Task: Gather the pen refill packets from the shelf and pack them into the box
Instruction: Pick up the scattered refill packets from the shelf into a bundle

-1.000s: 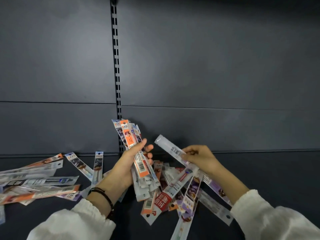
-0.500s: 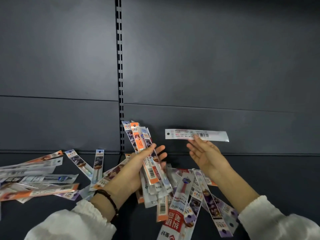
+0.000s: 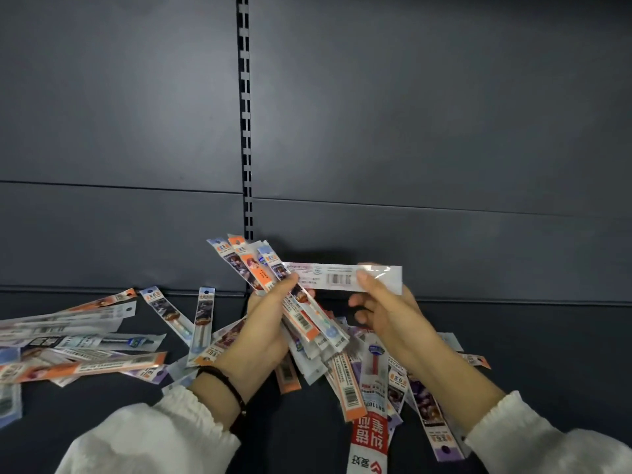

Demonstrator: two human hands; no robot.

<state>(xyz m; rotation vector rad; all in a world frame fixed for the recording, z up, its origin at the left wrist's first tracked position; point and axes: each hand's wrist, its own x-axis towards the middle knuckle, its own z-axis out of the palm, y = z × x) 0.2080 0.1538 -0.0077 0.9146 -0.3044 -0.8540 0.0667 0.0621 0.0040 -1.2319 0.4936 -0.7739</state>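
My left hand [image 3: 265, 331] grips a fanned bundle of pen refill packets [image 3: 253, 268], orange and blue headed, held upright above the shelf. My right hand [image 3: 390, 314] pinches a single white packet [image 3: 337, 277] with a barcode, held level, its left end touching the bundle. Under both hands lies a loose heap of packets [image 3: 371, 378] on the dark shelf [image 3: 533, 364]. A second scatter of packets [image 3: 82, 340] lies to the left. No box is in view.
The dark panelled back wall [image 3: 410, 131] rises right behind the packets, with a slotted upright rail [image 3: 244, 114] in the middle. Bare shelf surface shows at the right. White sleeves cover both forearms; a black band sits on the left wrist.
My right hand lifted one white packet off the heap, turned it level and brought it left until it meets the bundle in my left hand. The left hand stayed nearly in place.
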